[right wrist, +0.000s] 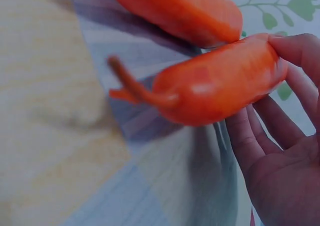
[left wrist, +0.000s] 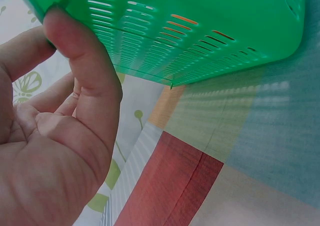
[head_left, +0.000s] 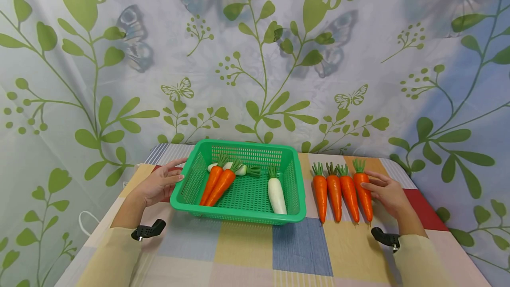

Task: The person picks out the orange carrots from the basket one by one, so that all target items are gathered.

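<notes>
While left hand (head_left: 156, 185) pinches green basket (head_left: 239, 215) by left edge, lower middle of frame, right hand (head_left: 390, 195) holds rightmost carrot (head_left: 363, 194) of four, lower right.

The left hand (head_left: 159, 184) touches the side of a green basket (head_left: 239, 216), and just right of its fingers, inside, lie two orange carrots (head_left: 221, 188), a white radish (head_left: 241, 169) partly hidden by them, and another white radish (head_left: 276, 195) farther away. The right hand (head_left: 388, 191) holds the end carrot (head_left: 363, 194), with three more carrots (head_left: 335, 194) in a row left of its fingers. Under all the fingers is a patchwork tablecloth (head_left: 247, 247), and past them hangs a leafy butterfly curtain (head_left: 255, 56).
</notes>
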### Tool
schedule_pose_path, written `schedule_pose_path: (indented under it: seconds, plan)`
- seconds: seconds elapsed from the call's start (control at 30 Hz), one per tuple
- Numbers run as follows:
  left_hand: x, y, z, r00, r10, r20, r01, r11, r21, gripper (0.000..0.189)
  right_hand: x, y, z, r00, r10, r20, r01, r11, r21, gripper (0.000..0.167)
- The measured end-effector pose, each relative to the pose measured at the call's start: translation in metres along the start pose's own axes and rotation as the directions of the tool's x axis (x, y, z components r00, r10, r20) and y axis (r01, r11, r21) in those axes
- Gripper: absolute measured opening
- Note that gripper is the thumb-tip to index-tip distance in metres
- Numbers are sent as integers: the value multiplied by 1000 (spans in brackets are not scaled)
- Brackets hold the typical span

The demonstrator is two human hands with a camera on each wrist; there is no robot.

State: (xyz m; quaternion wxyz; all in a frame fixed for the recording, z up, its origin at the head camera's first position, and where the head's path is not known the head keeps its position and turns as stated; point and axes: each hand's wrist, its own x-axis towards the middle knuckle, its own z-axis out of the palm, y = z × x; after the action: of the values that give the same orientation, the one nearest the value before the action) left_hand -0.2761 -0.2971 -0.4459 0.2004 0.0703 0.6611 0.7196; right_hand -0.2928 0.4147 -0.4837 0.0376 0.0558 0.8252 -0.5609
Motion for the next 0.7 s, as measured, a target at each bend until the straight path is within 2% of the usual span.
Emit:
schedule_pose_path:
  seconds: [0.23, 0.5, 0.7]
  plan:
    - [0, 0, 0, 1000, -5, 5, 5, 1000, -4, 76, 4, 2, -2, 998, 14, 60, -10, 998, -69, 82]
    - [0, 0, 1, 1000, 12, 19, -12, 1000, -9, 75, 8, -2, -5, 997, 60, 50, -48, 976, -213, 81]
    - [0, 1, 0, 1000, 15, 25, -14, 1000, -10, 75, 9, -4, -5, 996, 64, 65, -48, 973, -227, 80]
